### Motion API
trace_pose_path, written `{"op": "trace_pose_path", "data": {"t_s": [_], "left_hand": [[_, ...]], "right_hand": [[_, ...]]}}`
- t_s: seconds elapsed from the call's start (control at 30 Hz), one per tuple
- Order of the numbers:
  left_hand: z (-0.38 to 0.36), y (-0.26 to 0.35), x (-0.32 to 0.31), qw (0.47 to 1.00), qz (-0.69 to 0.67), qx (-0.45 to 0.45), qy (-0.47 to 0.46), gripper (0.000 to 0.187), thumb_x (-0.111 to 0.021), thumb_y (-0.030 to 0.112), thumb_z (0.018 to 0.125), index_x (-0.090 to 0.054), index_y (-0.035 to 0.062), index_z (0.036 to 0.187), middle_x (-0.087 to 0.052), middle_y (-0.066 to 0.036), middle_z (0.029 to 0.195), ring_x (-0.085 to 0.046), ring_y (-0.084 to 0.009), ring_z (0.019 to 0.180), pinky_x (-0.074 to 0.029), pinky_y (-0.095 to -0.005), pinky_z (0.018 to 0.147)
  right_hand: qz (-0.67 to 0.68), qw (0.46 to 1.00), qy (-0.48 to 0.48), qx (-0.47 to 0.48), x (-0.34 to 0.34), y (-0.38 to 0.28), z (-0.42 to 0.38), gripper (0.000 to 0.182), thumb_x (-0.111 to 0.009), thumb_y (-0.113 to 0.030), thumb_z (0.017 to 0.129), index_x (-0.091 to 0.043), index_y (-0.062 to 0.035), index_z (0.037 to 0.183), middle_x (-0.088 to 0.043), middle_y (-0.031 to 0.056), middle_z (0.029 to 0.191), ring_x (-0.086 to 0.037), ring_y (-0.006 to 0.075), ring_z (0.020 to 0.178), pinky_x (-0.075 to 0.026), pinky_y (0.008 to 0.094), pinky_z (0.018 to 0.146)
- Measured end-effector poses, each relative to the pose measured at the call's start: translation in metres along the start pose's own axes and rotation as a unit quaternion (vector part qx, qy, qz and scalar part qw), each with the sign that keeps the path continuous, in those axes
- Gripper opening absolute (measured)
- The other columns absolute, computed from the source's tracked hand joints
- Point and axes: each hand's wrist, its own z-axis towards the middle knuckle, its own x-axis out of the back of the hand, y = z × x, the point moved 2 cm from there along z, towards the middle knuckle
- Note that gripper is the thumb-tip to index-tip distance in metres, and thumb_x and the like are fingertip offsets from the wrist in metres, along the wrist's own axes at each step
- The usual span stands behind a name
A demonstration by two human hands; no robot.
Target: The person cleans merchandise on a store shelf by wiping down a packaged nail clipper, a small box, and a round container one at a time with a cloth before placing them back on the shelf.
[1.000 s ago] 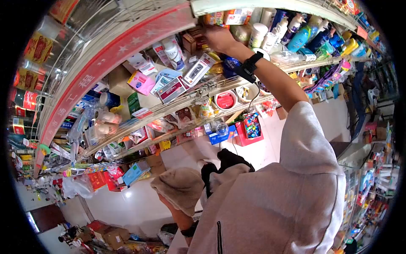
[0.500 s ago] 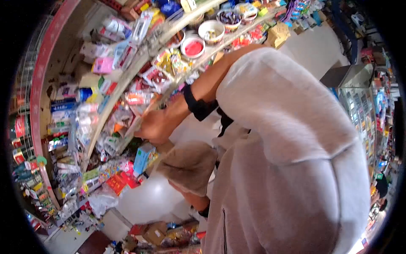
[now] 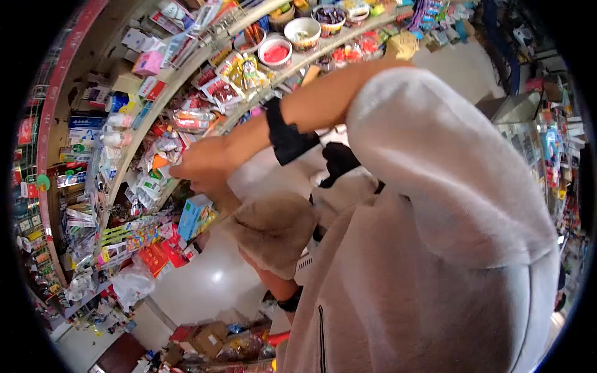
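Observation:
My right hand (image 3: 206, 163), with a black band (image 3: 288, 138) on that arm, reaches over the edge of a shelf packed with small goods. Its fingers are curled together at a white packet with an orange patch (image 3: 160, 160); what they grip is hidden from this angle. Bundled snack packs (image 3: 194, 119) lie just above the hand, and a blue box (image 3: 191, 216) stands below it. Brownish cloth (image 3: 273, 227) covers the upper part of my left forearm (image 3: 273, 283). Past its black band (image 3: 291, 302), my left hand is mostly hidden by my pale fleece jacket (image 3: 423, 286).
Round tubs (image 3: 302, 33) and a tub with red contents (image 3: 275, 52) line the upper shelf. A clear plastic bag (image 3: 133, 285) hangs by the lower shelf end. Cartons (image 3: 208, 339) stand at the bottom. A glass-fronted case (image 3: 519, 127) is at the right.
My right hand has moved down and left along the shelf edge, towards the white packet. The view has shifted slightly, and the picture is sharper.

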Motion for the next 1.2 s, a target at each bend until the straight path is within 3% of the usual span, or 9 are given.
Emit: {"op": "trace_pose_path", "data": {"t_s": [0.17,0.23,0.43,0.67,0.77,0.87,0.97,1.07,1.2], "left_hand": [[0.040,-0.011,-0.030,0.996,-0.075,0.005,-0.055,0.059,-0.036,0.053,0.100,-0.051,0.0079,0.134,-0.054,-0.015,0.134,-0.051,-0.0355,0.124,-0.041,-0.0532,0.106],[0.061,-0.009,-0.047,0.992,-0.098,0.009,-0.073,0.060,-0.036,0.053,0.100,-0.051,0.0077,0.135,-0.054,-0.015,0.135,-0.051,-0.0359,0.125,-0.041,-0.0536,0.106],[0.089,-0.002,-0.106,0.979,-0.183,0.028,-0.087,0.057,-0.042,0.047,0.101,-0.050,0.0035,0.136,-0.056,-0.019,0.133,-0.055,-0.0395,0.121,-0.046,-0.0573,0.101],[0.163,-0.014,-0.130,0.994,-0.038,-0.099,-0.029,0.044,-0.045,0.037,0.103,-0.051,0.0046,0.132,-0.058,-0.016,0.128,-0.058,-0.0322,0.115,-0.051,-0.0483,0.096],[0.148,-0.002,-0.229,0.924,0.302,-0.232,0.024,0.041,-0.049,0.033,0.103,-0.049,0.0043,0.132,-0.058,-0.014,0.125,-0.060,-0.0297,0.111,-0.053,-0.0432,0.093],[0.137,0.006,-0.324,0.742,0.564,-0.343,0.114,0.040,-0.055,0.030,0.100,-0.049,0.0044,0.131,-0.059,-0.012,0.124,-0.061,-0.0284,0.110,-0.055,-0.0401,0.090],[0.154,0.001,-0.333,0.568,0.711,-0.383,0.162,0.040,-0.058,0.027,0.099,-0.049,0.0045,0.130,-0.059,-0.011,0.122,-0.061,-0.0275,0.108,-0.055,-0.0381,0.088],[0.193,-0.012,-0.267,0.772,0.556,-0.282,0.126,0.039,-0.061,0.026,0.097,-0.050,0.0050,0.128,-0.060,-0.010,0.119,-0.062,-0.0253,0.105,-0.055,-0.0384,0.086],[0.209,-0.006,-0.277,0.778,0.553,-0.256,0.151,0.048,-0.072,0.019,0.086,-0.050,0.0040,0.125,-0.058,-0.013,0.118,-0.060,-0.0264,0.106,-0.050,-0.0382,0.090]], "right_hand": [[-0.024,0.997,0.078,-0.002,0.042,0.033,-0.040,0.021,-0.067,-0.017,0.075,-0.057,-0.0032,0.063,-0.063,0.0154,0.069,-0.063,0.0407,0.068,-0.051,0.0526,0.066],[-0.064,0.994,0.012,-0.083,0.085,0.052,-0.062,0.012,-0.068,-0.012,0.074,-0.061,-0.0035,0.069,-0.064,0.0169,0.074,-0.063,0.0402,0.072,-0.049,0.0511,0.067],[-0.066,0.967,0.203,-0.138,0.194,0.168,-0.098,0.019,-0.072,-0.011,0.078,-0.067,-0.0021,0.094,-0.066,0.0188,0.088,-0.065,0.0342,0.085,-0.051,0.0430,0.079],[-0.212,0.906,0.293,-0.220,0.309,0.335,-0.066,0.047,-0.076,-0.039,0.079,-0.063,0.0007,0.099,-0.069,0.0200,0.083,-0.067,0.0390,0.081,-0.053,0.0471,0.075],[-0.228,0.907,0.159,-0.315,0.329,0.365,-0.035,0.070,-0.071,-0.057,0.079,-0.060,0.0044,0.111,-0.070,0.0225,0.087,-0.068,0.0393,0.087,-0.054,0.0461,0.078],[-0.193,0.905,-0.003,-0.380,0.328,0.407,-0.013,0.094,-0.071,-0.060,0.078,-0.041,0.0102,0.133,-0.066,0.0298,0.110,-0.064,0.0416,0.105,-0.052,0.0442,0.090],[-0.173,0.919,-0.007,-0.354,0.322,0.433,-0.003,0.099,-0.071,-0.059,0.078,-0.035,0.0096,0.139,-0.065,0.0301,0.114,-0.063,0.0413,0.109,-0.051,0.0443,0.093],[-0.175,0.938,-0.009,-0.300,0.317,0.452,-0.002,0.099,-0.072,-0.055,0.079,-0.031,0.0069,0.144,-0.065,0.0282,0.114,-0.062,0.0407,0.110,-0.051,0.0447,0.093],[-0.118,0.962,-0.030,-0.244,0.331,0.471,0.003,0.072,-0.071,-0.036,0.083,-0.046,0.0034,0.138,-0.067,0.0260,0.113,-0.063,0.0400,0.109,-0.051,0.0445,0.092]]}}
